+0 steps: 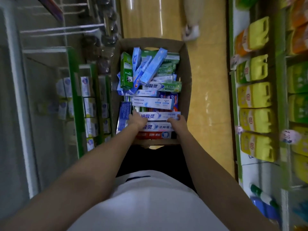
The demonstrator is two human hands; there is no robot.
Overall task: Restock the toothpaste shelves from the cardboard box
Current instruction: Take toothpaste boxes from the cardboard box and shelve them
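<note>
An open cardboard box (186, 67) stands on the aisle floor in front of me, filled with several toothpaste cartons in blue, white, green and red. Both hands are inside its near end. My left hand (137, 120) grips the left end of a white and blue toothpaste carton (160, 116) lying crosswise. My right hand (177, 121) holds that same carton at its right end. The toothpaste shelves (90, 104) with green edges run along the left and hold several upright cartons.
On the right, green-edged shelves (233, 104) carry rows of yellow and green packs (255, 95). A second person's foot in a white shoe (190, 31) stands on the yellow floor beyond the box. Bare wire hooks (63, 29) stick out at upper left.
</note>
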